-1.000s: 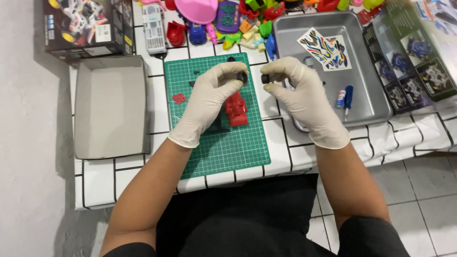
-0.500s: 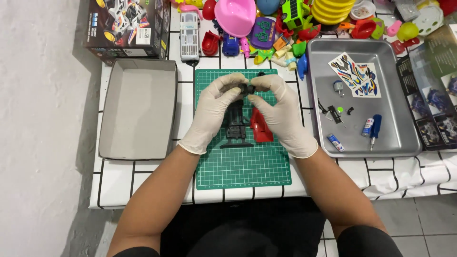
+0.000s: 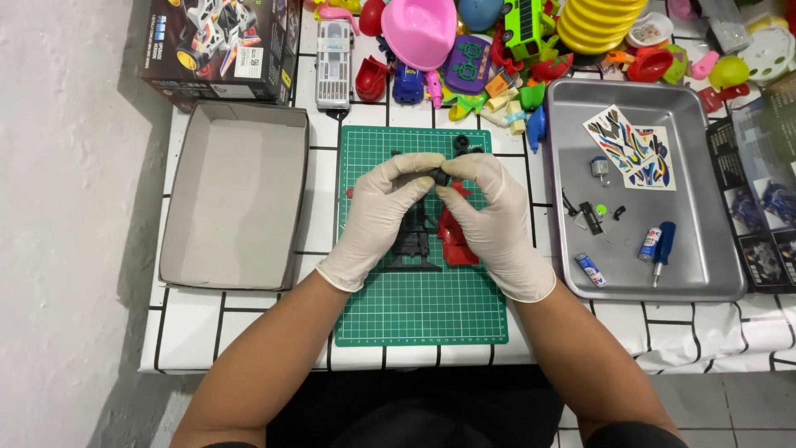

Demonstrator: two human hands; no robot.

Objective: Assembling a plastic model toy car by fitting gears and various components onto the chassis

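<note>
Both hands wear white gloves and meet over the green cutting mat (image 3: 414, 307). My left hand (image 3: 377, 217) and my right hand (image 3: 493, 217) pinch one small black part (image 3: 440, 176) between their fingertips. Under the hands lie a black toy car chassis (image 3: 413, 249) and a red body piece (image 3: 454, 245). A small black wheel (image 3: 461, 143) rests on the mat just beyond the fingers.
An open grey box lid (image 3: 235, 195) sits to the left. A metal tray (image 3: 713, 274) on the right holds a sticker sheet (image 3: 632, 149), a blue screwdriver (image 3: 662, 247), a battery (image 3: 590, 270) and small parts. Colourful plastic toys (image 3: 489, 41) and a printed box (image 3: 220, 46) line the far edge.
My hands have come together from apart and now pinch the black part jointly. The view has shifted, so the mat and tray sit lower and more to the right.
</note>
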